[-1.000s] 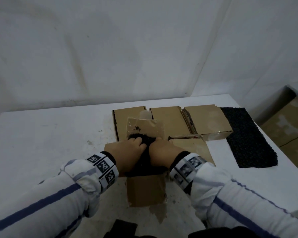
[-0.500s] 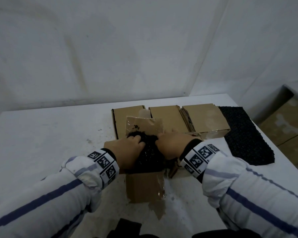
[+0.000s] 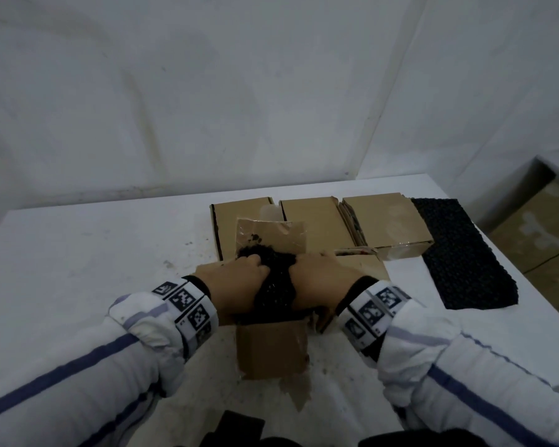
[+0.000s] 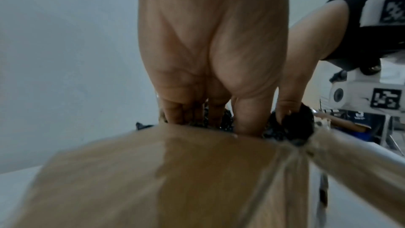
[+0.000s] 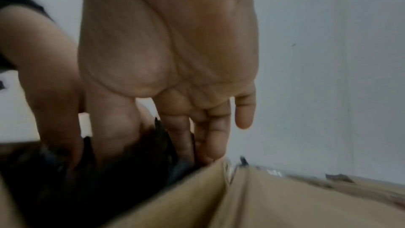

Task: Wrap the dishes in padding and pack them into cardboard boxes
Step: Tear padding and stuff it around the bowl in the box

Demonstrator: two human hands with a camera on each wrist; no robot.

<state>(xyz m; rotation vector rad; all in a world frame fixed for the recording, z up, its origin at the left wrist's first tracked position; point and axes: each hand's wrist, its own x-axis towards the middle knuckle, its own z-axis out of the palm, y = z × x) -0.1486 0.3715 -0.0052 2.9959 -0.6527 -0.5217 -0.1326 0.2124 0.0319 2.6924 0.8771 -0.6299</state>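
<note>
An open cardboard box (image 3: 271,346) stands on the white table (image 3: 78,253) in front of me, its flaps spread. A bundle of black padding (image 3: 273,279) sits in its mouth; whatever it wraps is hidden. My left hand (image 3: 236,282) grips the bundle's left side and my right hand (image 3: 320,279) its right side. In the left wrist view my left hand (image 4: 210,115) reaches down behind a box flap (image 4: 153,171) with the padding (image 4: 293,127) between fingers and thumb. In the right wrist view my right hand (image 5: 153,136) pinches the padding (image 5: 87,179) likewise, little finger free.
Three closed cardboard boxes (image 3: 317,221) stand in a row just behind the open one. A flat sheet of black padding (image 3: 459,253) lies at the table's right edge. Larger cartons (image 3: 542,240) stand beyond that edge. A dark item (image 3: 236,430) lies at the near edge.
My right hand slid across the bundle's right side and back, and the right flap shifted under my wrist. Both hands stayed on the padding.
</note>
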